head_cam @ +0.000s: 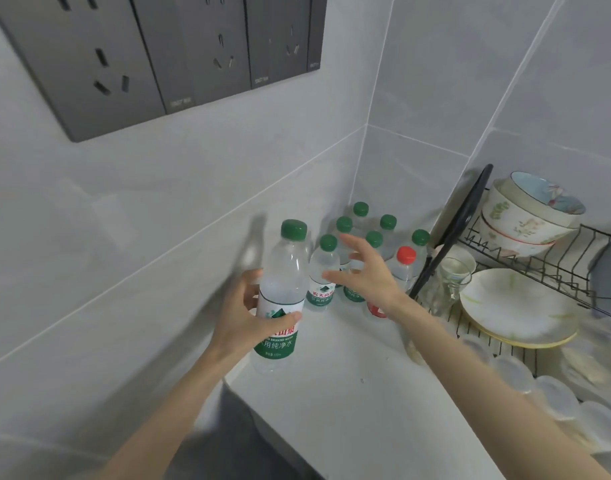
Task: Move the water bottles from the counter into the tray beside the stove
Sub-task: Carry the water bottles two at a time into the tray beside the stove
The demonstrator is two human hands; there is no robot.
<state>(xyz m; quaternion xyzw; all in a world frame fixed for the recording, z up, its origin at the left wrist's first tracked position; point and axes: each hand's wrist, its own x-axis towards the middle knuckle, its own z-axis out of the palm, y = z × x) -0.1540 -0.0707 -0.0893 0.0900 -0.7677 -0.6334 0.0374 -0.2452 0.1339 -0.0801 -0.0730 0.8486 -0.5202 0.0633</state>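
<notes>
Left hand [243, 317]: grips one water bottle [285, 271]. Right hand [364, 275]: spread wide, bottle cluster [387, 221] just beyond. Pick-up step; grasp next.

"What can't you see well?"

"The left hand [248, 317] covers part of the label on the bottle [286, 271] it holds. The small print low on that label is too tiny to read."

"And the others?"

"The right hand [366, 271] hides the middles of some green-capped bottles [344, 225]. Its wrist covers most of the label on the red-capped bottle [405, 256]."

"Anything cut off?"

"The wall sockets [158, 57] run off the top edge. A gray thing [609, 268] runs off the right edge. The round clear things [553, 400] at the bottom right are too blurry to name."
</notes>
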